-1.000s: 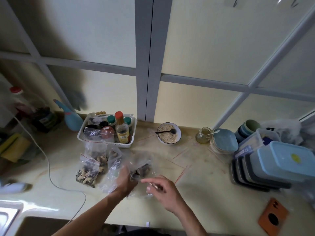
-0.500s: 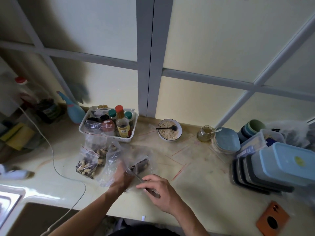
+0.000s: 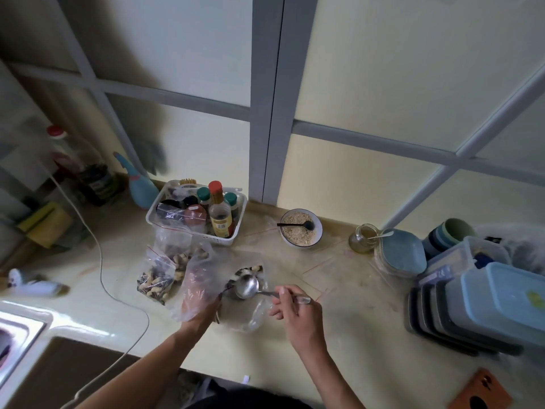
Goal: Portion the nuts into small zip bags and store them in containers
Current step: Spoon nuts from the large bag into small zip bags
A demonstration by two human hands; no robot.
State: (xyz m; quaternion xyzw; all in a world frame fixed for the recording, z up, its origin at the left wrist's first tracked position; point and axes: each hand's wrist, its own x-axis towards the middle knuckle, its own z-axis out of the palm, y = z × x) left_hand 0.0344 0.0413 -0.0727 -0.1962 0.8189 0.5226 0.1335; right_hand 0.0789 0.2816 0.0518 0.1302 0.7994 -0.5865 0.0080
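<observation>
Now right hand (image 3: 298, 314) holds spoon (image 3: 247, 286) over nuts (image 3: 250, 270)

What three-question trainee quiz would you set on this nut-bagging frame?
1. True or false: the right hand holds a metal spoon by its handle.
2. What does the left hand grip?
A. the white basket
B. a clear plastic bag
C. the blue-lidded container
3. Fill in: the white bowl of oats has a black ____ resting in it.

Key:
1. True.
2. B, the clear plastic bag; the white basket and the blue-lidded container are untouched.
3. Spoon, the black spoon.
</observation>
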